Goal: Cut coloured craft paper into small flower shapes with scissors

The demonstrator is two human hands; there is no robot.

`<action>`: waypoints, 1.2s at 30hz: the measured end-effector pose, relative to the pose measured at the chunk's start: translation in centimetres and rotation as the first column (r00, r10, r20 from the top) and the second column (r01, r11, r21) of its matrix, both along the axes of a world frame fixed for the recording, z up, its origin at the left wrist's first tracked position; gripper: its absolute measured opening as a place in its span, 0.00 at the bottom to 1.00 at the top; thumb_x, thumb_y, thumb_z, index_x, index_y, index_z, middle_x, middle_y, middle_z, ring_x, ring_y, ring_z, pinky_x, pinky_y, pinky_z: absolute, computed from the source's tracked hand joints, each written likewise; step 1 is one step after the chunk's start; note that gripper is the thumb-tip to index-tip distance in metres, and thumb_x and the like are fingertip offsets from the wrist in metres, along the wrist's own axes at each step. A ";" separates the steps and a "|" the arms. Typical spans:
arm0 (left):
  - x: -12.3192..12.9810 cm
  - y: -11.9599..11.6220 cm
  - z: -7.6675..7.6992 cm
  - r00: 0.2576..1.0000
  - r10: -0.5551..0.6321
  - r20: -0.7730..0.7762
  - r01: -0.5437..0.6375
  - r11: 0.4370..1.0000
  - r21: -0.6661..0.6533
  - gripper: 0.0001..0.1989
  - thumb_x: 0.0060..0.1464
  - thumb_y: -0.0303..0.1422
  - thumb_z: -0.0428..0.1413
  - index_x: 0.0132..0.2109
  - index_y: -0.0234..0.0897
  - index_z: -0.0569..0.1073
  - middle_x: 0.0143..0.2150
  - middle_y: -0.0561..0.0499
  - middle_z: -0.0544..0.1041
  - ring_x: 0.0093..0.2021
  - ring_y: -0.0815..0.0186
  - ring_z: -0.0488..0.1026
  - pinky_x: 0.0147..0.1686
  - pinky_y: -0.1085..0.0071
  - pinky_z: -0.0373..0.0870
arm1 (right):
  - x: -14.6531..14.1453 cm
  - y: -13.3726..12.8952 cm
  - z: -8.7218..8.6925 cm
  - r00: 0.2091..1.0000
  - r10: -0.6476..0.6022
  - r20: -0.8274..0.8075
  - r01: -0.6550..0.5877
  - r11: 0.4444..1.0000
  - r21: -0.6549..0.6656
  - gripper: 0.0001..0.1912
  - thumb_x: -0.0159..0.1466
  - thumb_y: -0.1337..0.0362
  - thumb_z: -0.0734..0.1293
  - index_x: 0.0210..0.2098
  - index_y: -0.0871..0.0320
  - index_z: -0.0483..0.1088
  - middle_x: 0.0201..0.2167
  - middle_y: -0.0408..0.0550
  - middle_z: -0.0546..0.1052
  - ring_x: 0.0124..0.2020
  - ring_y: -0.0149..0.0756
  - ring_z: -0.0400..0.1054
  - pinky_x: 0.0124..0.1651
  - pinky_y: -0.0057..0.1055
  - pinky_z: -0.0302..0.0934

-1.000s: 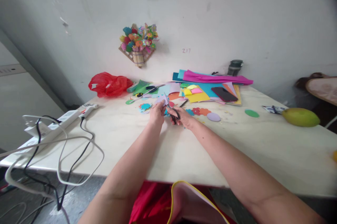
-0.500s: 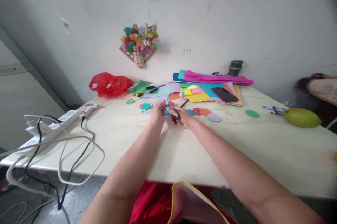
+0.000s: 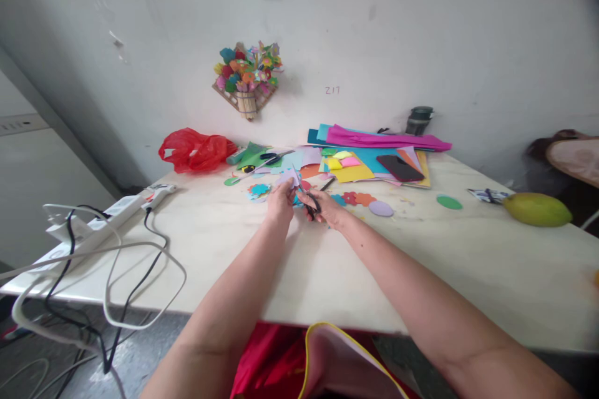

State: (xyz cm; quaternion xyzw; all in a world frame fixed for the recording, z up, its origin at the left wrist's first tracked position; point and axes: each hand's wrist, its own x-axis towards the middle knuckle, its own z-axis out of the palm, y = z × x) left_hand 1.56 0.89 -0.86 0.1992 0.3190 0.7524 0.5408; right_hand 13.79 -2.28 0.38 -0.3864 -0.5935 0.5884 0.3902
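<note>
Between the fingers of my left hand is a small piece of lilac craft sheet, held up above the table. My right hand is wrapped round the dark handles of a pair of scissors. Their blades point up and left, at the edge of the lilac piece. Whether the blades are touching it I cannot tell. Blue and orange flower cut-outs lie to the left of my hands. Red and orange flower shapes and a lilac oval lie to the right.
Coloured sheets and a phone lie at the back. A second pair of scissors is near a red plastic bag. Power strips with loose cables occupy the left; a yellow-green fruit and a green oval are right.
My hands stay in nearly the same place. The scissors have shifted very slightly, and their handles look a little closer together against the lilac piece.
</note>
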 end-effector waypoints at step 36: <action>-0.4 -0.5 0.7 0.993 0.016 -0.121 -0.025 0.997 -0.073 0.15 0.36 0.27 0.67 0.23 0.36 0.66 0.18 0.59 0.66 0.19 0.74 0.64 0.25 0.76 0.63 | 0.3 0.1 0.2 1.000 -0.010 0.020 0.010 0.999 -0.036 0.14 0.61 0.57 0.70 0.27 0.60 0.65 0.13 0.37 0.67 0.10 0.21 0.58 0.09 0.16 0.40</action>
